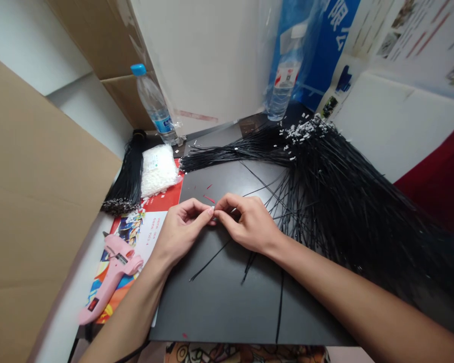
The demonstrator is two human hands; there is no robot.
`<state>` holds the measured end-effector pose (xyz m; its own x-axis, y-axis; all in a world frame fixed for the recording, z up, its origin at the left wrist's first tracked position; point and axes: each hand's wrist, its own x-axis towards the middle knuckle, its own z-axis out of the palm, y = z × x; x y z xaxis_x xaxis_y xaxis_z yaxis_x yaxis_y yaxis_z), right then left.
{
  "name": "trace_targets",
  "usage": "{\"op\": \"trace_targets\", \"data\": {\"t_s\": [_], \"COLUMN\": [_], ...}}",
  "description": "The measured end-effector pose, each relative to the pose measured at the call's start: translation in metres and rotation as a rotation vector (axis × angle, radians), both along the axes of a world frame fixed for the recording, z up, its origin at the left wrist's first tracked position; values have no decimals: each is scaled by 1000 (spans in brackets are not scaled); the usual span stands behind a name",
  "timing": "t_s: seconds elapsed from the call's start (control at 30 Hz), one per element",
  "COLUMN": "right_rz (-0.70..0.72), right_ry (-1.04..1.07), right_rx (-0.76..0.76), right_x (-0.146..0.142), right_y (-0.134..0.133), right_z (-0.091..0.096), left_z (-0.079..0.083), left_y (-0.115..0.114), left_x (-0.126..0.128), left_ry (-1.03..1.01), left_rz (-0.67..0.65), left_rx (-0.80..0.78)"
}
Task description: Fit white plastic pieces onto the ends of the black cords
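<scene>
Over the dark table my left hand [185, 224] and my right hand [249, 222] meet fingertip to fingertip, both closed in a pinch. A tiny white connector [213, 207] shows between the left thumb and finger. What the right fingertips pinch against it appears to be the end of a thin black wire, mostly hidden by the fingers. Loose black wires [210, 260] lie on the table below the hands. To the right spreads a large heap of black wires [340, 201], many ending in white connectors [304, 128].
At the left are a pink glue gun [115, 275], a clear bag of white pieces [159, 169] and a bundle of black wires [126, 174]. Two water bottles, one blue-capped [155, 106] and one white-capped [286, 75], stand at the back. A cardboard sheet [41, 201] rises at the left.
</scene>
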<state>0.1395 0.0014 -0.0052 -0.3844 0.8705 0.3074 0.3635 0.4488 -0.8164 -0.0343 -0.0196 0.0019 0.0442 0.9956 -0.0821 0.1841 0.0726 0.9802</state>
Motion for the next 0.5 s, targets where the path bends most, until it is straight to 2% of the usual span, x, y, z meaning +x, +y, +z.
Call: {"op": "trace_targets", "data": {"t_s": [0.13,0.23,0.3,0.4,0.47,0.5], "right_rz": [8,-57,-160,-295,-396,-463], "right_ry": [8,107,262,414,341,184], "right_rx": [83,203,252,409,548,545], "right_x": [-1,1,8,33,57,70], "right_y": [-2,2,8,17,21,24], "right_z": [5,32,66,139,189,211], "left_z": [6,12,13,12,12,12], "left_y": [0,-1,-1,1,2,2], "left_x": [2,-2,-10,-23,-31,-35], "left_ry": [-32,-33,76,378,505,545], "left_rz": [-7,36,118,249,298,314], "left_rx": [54,141,223,310,376,405]}}
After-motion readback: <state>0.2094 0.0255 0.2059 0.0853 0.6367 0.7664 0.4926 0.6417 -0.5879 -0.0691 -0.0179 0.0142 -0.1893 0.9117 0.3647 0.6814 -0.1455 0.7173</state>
